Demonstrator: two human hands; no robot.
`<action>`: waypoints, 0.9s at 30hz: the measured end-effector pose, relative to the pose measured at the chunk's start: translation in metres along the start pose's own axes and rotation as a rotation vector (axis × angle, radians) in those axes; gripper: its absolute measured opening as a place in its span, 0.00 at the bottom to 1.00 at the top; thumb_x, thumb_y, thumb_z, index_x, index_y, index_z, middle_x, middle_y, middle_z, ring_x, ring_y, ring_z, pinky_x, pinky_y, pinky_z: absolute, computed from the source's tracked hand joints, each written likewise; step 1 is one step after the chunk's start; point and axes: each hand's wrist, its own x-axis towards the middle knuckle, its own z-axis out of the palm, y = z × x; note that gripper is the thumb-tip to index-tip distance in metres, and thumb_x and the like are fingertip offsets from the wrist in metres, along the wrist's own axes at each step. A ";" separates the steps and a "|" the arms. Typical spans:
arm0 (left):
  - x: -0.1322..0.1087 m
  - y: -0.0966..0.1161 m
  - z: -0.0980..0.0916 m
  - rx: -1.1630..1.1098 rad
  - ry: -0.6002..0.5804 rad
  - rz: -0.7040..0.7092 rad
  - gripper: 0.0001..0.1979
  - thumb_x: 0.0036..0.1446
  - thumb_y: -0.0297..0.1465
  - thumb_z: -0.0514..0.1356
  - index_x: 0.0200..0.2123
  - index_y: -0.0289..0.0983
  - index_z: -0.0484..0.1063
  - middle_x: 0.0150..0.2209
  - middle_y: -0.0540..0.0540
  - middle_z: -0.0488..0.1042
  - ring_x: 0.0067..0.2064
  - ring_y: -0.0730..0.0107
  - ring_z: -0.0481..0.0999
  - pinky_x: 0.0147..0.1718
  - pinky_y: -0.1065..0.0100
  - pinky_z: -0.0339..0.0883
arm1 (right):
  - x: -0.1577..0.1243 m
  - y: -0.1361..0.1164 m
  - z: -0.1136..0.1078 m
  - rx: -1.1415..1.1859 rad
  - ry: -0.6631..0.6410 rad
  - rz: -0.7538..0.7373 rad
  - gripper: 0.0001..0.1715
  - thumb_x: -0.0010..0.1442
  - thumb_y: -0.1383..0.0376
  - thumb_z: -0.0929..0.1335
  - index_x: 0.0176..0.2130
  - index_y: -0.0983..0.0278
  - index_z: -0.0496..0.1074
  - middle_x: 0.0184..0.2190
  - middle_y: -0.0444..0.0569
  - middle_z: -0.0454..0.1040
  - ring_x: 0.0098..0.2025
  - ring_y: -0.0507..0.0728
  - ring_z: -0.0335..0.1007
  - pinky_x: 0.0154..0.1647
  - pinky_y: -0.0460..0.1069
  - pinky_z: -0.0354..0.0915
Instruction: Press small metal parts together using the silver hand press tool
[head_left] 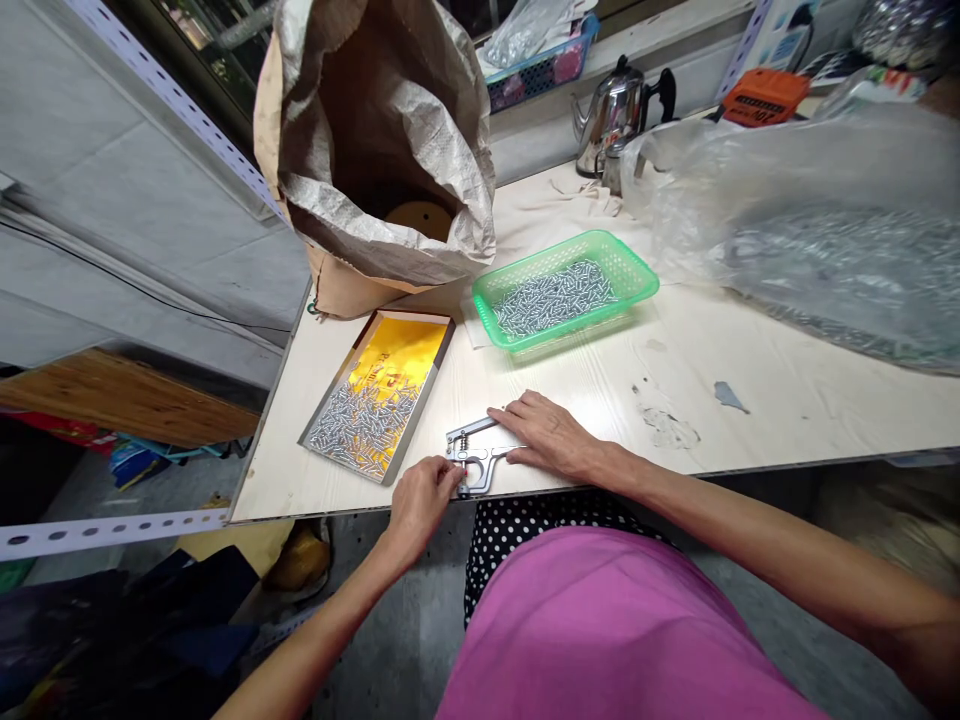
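Note:
Silver metal pliers point(474, 455) with a coil spring lie at the front edge of the table, jaws to the left. My right hand point(551, 432) is closed around their two handles, which stand apart. At the jaw end, my left hand point(426, 497) pinches something too small to make out, its fingertips against the jaws. Just left of the pliers is a shallow tray point(425, 425) with a yellow bottom and many small silver metal pins point(360, 428). Behind the pliers, a green plastic basket point(504, 340) contains more of these pins point(559, 296).
A large open paper sack point(390, 150) with a white woven lining stands at the back left. At right lies a clear plastic bag point(840, 260) of shiny small parts. A steel kettle point(611, 112) and an orange box point(765, 97) are behind. A grey scrap point(730, 396) lies on the table point(600, 420).

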 end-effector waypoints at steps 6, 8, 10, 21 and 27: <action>0.021 0.023 0.014 0.339 0.216 0.588 0.24 0.56 0.37 0.64 0.54 0.37 0.66 0.55 0.38 0.68 0.56 0.54 0.65 0.52 0.57 0.64 | -0.005 -0.002 0.015 0.004 0.082 0.020 0.36 0.60 0.55 0.69 0.61 0.69 0.58 0.46 0.58 0.71 0.48 0.63 0.61 0.50 0.58 0.62; 0.036 0.028 0.015 0.321 0.133 0.703 0.32 0.54 0.37 0.66 0.59 0.36 0.60 0.59 0.37 0.64 0.59 0.53 0.62 0.56 0.54 0.61 | -0.009 0.000 0.015 0.008 0.085 0.026 0.39 0.59 0.54 0.70 0.61 0.70 0.56 0.49 0.60 0.70 0.49 0.64 0.61 0.52 0.59 0.61; 0.048 0.031 0.013 0.314 0.050 0.762 0.35 0.53 0.37 0.67 0.61 0.37 0.58 0.60 0.37 0.64 0.58 0.53 0.63 0.56 0.53 0.61 | -0.012 0.001 0.011 0.015 0.044 0.043 0.45 0.54 0.55 0.73 0.62 0.70 0.55 0.51 0.61 0.68 0.51 0.64 0.61 0.53 0.60 0.61; 0.056 0.040 0.021 0.405 0.135 0.692 0.20 0.60 0.45 0.58 0.48 0.37 0.70 0.41 0.43 0.70 0.44 0.59 0.67 0.42 0.61 0.64 | 0.009 -0.001 -0.014 -0.152 -0.184 0.140 0.16 0.61 0.59 0.70 0.42 0.69 0.72 0.40 0.58 0.71 0.44 0.62 0.65 0.42 0.53 0.62; 0.060 0.036 0.026 0.389 0.187 0.714 0.19 0.63 0.46 0.53 0.37 0.37 0.73 0.36 0.44 0.71 0.41 0.62 0.67 0.38 0.64 0.62 | 0.019 0.011 -0.016 -0.133 -0.273 0.052 0.12 0.65 0.62 0.66 0.39 0.69 0.73 0.38 0.55 0.73 0.41 0.58 0.68 0.40 0.49 0.60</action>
